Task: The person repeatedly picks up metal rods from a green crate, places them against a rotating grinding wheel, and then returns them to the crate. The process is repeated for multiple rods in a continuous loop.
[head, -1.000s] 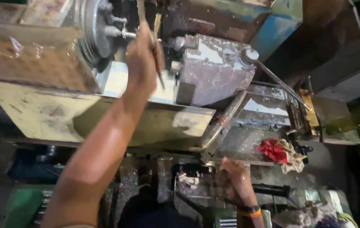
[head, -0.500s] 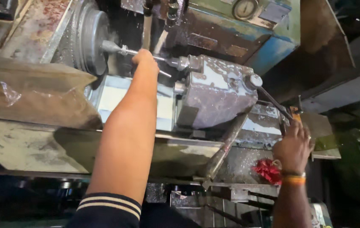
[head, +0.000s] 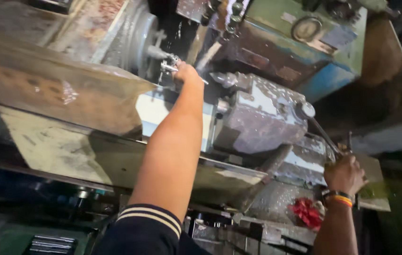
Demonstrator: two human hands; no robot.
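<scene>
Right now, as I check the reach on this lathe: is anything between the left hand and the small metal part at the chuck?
Nothing visible: the left hand is already on the small metal part by the chuck.

Machine workshop: big worn metal lathe (head: 257, 118) w/ chuck (head: 135, 42), greasy steel surfaces, dim lighting.

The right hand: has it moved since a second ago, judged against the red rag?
Yes. The right hand has risen from left of the red rag to the lever above it.

Navy white-striped sleeve cuff (head: 151, 218), red rag (head: 307, 212), green-blue machine housing (head: 326, 61)
</scene>
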